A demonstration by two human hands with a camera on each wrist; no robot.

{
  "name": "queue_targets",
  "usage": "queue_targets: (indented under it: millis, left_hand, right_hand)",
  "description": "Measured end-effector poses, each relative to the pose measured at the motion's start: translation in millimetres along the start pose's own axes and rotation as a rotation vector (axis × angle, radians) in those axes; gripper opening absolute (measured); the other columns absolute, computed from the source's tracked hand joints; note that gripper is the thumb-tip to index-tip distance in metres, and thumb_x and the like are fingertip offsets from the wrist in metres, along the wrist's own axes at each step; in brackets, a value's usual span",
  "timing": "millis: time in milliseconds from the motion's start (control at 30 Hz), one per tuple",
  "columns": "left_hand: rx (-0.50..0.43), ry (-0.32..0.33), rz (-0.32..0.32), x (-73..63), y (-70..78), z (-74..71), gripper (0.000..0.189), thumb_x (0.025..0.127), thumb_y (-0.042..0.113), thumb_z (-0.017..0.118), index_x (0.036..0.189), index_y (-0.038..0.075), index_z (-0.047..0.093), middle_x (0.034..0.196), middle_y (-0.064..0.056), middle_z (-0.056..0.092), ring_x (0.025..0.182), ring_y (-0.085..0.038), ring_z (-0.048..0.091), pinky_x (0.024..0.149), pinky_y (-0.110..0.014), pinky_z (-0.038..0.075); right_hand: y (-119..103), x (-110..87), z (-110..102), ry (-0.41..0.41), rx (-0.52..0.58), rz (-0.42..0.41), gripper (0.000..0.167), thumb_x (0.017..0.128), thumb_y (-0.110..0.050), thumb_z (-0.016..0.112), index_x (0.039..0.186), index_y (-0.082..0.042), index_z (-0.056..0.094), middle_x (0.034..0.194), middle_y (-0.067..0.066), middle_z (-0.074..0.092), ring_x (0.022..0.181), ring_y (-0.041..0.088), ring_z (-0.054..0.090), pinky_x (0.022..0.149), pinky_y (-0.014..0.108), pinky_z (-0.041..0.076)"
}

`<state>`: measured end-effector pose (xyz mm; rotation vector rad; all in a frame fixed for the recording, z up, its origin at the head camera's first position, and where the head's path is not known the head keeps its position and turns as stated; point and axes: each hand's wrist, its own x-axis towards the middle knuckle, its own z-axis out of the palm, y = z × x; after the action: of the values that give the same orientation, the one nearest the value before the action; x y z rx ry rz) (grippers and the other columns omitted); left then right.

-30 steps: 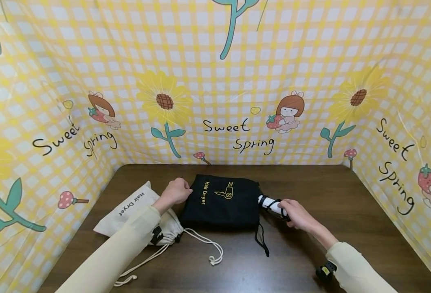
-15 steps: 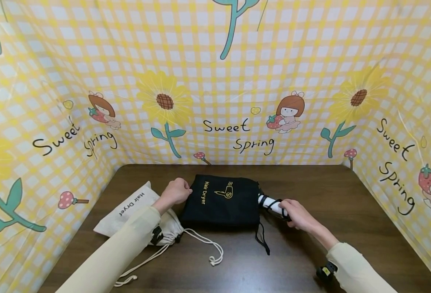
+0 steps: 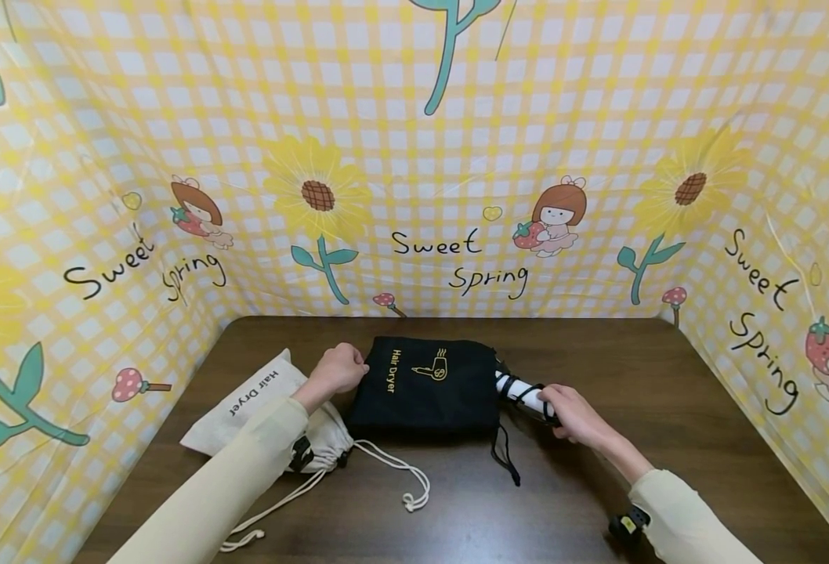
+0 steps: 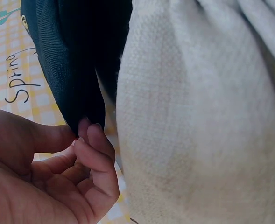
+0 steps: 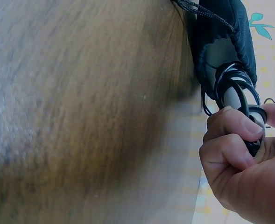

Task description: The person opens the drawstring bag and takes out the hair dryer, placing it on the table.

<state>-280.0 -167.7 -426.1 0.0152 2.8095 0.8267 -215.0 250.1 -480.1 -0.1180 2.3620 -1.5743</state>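
Note:
A black drawstring bag (image 3: 443, 407) printed "Hair Dryer" lies on the table with its mouth to the right. My left hand (image 3: 340, 368) pinches the bag's closed left corner between thumb and fingertips, as the left wrist view shows. Out of the mouth sticks the white handle of a hair dryer (image 3: 523, 393), wound with black cord (image 5: 237, 77). My right hand (image 3: 575, 415) grips that handle, fingers curled round it and the cord. The rest of the dryer is hidden inside the bag.
A cream drawstring bag (image 3: 245, 403), also marked "Hair Dryer", lies at the left, partly under my left forearm. Its white cords (image 3: 393, 462) trail over the brown table (image 3: 400, 536). Behind and at both sides hangs a yellow checked cloth (image 3: 421, 180).
The black bag has shifted very slightly left, and a touch more of the dryer's handle shows at its mouth. The bag's black drawstring end has drawn up a little. Both hands keep their hold.

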Motion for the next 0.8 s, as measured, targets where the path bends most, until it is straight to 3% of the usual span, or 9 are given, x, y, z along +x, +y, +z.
queue_targets:
  millis: [233,600,800]
  left_hand:
    - [-0.001,0.008,0.015,-0.9,-0.4,0.6,0.053,0.107,0.015,0.062,0.058,0.014,0.041,0.053,0.002,0.033,0.047,-0.013,0.033,0.052,-0.027,0.032]
    - [-0.003,0.009,0.004,-1.0,0.6,0.6,0.052,0.107,0.016,0.063,0.059,0.014,0.042,0.054,0.002,0.034,0.048,-0.014,0.034,0.053,-0.028,0.033]
    - [-0.013,0.008,0.001,-0.8,-0.2,0.9,0.052,0.106,0.016,0.063,0.059,0.014,0.042,0.054,0.001,0.033,0.047,-0.014,0.033,0.052,-0.028,0.033]
  right_hand:
    - [-7,-3.9,6,0.05,-0.025,0.047,0.041,0.113,-0.028,0.04,0.13,0.006,0.054,0.086,0.008,0.051,0.047,0.011,0.033,0.046,0.025,0.03]
    - [4,-2.1,-4,-0.029,0.0,-0.049,0.053,0.109,-0.04,0.043,0.128,0.008,0.054,0.088,0.013,0.053,0.048,0.01,0.04,0.044,0.027,0.034]
    - [-10,-8.1,2,0.037,0.004,0.04,0.044,0.11,-0.034,0.043,0.128,0.005,0.056,0.086,0.011,0.051,0.049,0.011,0.035,0.046,0.024,0.03]
